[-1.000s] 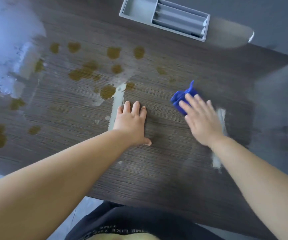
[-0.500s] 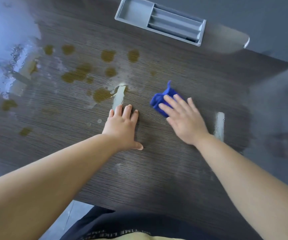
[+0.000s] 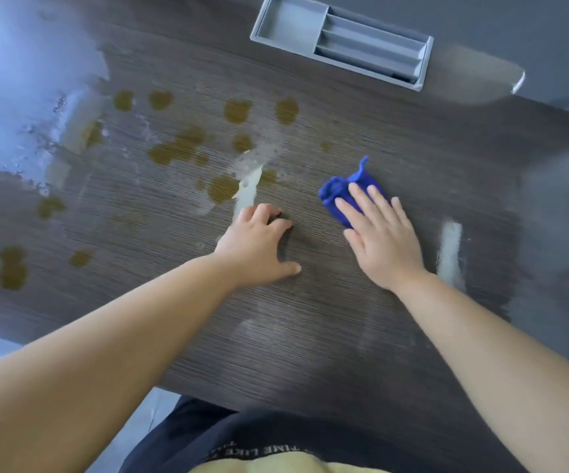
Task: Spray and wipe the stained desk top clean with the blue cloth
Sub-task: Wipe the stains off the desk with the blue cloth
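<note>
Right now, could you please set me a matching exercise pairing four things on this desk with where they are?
Things:
1 cloth
2 tray
3 stains
4 left hand

Places:
A at the far edge of the desk
B under the right hand
C mostly on the desk's left half
D resting on bare wood, holding nothing

Pairs: 1-B, 2-A, 3-C, 4-D.

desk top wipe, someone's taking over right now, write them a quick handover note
Right hand presses flat on the blue cloth, fingers straight. Left hand rests on the desk top, holding nothing.
Done: the desk near and right of the hands shows no brown spots, only wet streaks.
To do: brown stains across the left and far middle. No spray bottle in view.
</note>
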Available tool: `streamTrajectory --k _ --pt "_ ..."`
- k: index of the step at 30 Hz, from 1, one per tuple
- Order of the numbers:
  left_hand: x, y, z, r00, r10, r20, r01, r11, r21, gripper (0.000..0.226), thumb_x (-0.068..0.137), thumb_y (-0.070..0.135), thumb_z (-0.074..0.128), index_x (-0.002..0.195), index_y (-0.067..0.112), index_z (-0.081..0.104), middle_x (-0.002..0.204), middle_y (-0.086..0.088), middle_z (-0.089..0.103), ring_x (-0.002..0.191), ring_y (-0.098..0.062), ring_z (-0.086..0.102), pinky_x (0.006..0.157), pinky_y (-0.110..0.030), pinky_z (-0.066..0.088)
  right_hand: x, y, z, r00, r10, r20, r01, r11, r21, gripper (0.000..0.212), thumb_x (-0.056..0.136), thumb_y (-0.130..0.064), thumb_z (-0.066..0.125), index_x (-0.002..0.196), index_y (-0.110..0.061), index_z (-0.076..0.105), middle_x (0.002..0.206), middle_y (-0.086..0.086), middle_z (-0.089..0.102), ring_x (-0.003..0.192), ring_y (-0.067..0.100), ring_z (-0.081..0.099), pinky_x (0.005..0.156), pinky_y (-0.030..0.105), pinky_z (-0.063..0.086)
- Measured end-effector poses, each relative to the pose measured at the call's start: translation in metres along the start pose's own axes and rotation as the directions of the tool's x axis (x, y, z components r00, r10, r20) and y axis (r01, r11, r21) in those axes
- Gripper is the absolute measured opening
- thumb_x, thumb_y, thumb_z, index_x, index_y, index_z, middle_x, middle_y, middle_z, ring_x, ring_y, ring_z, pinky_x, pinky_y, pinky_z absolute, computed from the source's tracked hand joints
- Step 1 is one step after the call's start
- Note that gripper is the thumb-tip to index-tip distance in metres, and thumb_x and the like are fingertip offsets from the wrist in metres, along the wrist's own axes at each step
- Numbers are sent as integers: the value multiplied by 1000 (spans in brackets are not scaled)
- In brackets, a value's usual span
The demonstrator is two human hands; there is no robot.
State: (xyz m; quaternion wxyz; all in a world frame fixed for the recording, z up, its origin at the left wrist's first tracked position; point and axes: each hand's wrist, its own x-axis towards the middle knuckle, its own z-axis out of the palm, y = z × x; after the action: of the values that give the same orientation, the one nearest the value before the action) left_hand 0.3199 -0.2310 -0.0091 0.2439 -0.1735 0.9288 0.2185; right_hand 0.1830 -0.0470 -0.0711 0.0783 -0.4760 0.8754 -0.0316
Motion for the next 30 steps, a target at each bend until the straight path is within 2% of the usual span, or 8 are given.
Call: streamTrajectory --k 3,7,12,16,19,22,24,30 --pt "3 -23 -17 994 -33 -105 30 999 -36 74 77 55 63 140 28 36 146 -2 27 135 -28 17 108 -40 31 19 22 -8 951 309 2 -309 950 32 49 99 -36 30 146 -24 33 157 2 22 143 29 21 113 53 17" --pt "11 -65 -41 968 -188 -168 191 982 0 93 66 62 70 142 26 29 148 -6 20 138 -29 11 107 -46 29 86 -20 -14 694 720 8 -714 688 132 53 101 -41 24 151 -30 13 160 -3 0 146 25 0 116 51 3" --pt "17 -107 -58 964 -229 -138 240 968 67 115 53 66 77 145 26 22 149 -7 16 139 -29 9 109 -47 27 76 -104 5 958 286 -3 -285 956 71 53 99 -45 24 149 -28 25 158 1 15 145 29 12 114 52 9" --pt "23 -126 -58 972 -213 -101 226 962 155 126 49 72 75 148 25 13 150 -6 14 138 -30 11 111 -45 25 26 -79 9 998 -43 52 44 999 -16 51 95 -44 29 143 -27 38 153 1 32 140 29 29 109 58 22" --pt "25 -134 -55 976 -203 -83 214 964 159 129 48 73 75 149 26 10 151 -5 12 138 -31 11 110 -45 27 34 -41 -1 960 276 42 -277 961 6 51 97 -43 27 146 -28 31 157 -1 21 144 26 19 113 55 14" --pt "26 -133 -55 977 -195 -86 206 968 142 128 47 71 76 148 25 12 149 -5 14 136 -31 13 108 -44 30 88 -48 -7 730 683 -12 -679 728 101 53 100 -42 30 150 -29 20 160 -3 6 146 24 5 116 51 7" --pt "27 -132 -57 977 -199 -78 209 966 151 128 47 71 77 147 24 13 148 -6 15 135 -32 14 106 -44 32 125 -76 -10 626 780 -4 -768 618 169 55 99 -46 26 151 -29 15 160 -2 1 146 26 1 116 52 5" --pt "27 -134 -54 982 -184 -51 190 963 189 130 50 75 72 149 22 6 151 -7 11 137 -33 11 112 -45 26 90 -130 7 985 174 -10 -173 984 38 54 97 -47 27 145 -25 35 155 2 26 142 29 23 112 54 20"
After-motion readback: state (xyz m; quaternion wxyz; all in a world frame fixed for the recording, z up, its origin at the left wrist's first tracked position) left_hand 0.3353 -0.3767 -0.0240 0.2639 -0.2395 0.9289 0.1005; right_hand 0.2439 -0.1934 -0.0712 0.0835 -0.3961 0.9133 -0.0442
